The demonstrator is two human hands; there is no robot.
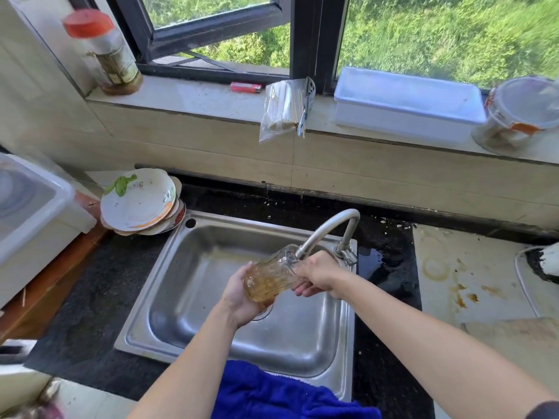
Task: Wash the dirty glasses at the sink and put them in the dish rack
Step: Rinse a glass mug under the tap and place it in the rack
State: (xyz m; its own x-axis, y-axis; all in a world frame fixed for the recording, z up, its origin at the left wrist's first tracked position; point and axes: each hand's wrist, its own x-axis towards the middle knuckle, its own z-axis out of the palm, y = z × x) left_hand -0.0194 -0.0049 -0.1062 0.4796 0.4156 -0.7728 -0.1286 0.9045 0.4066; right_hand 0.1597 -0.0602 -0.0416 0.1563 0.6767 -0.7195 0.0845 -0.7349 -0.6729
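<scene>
Hands both clamped on one glass (269, 278), held over the sink (196, 282). Left hand (239, 296) cupping the base end from below, fingers curled round the lower wall. Right hand (317, 275) gripping the mouth end, thumb on top, fingers wrapped beneath. Glass tilted almost onto its side, base toward left hand, mouth up against the spout of the faucet (329, 228) just above right hand. Ribbed clear wall, amber-brown film inside. Water running or not: cannot tell.

Beyond and left of left hand: stack of dirty plates (139, 204) on the dark counter (90, 297) at the sink's far-left corner, green leaf scrap on the top plate. Further left: white plastic box (30, 219). Nearer the body than the hands: blue cloth (272, 391) draped over the sink's near rim. Right of right hand: puddle (375, 258) on the counter beside the faucet base.

Far beyond the hands, along the window sill (196, 98), left to right: red-lidded jar (102, 52), red lighter (245, 87), bag of chopsticks (282, 110), white tub (405, 101), lidded glass jar (520, 113).
</scene>
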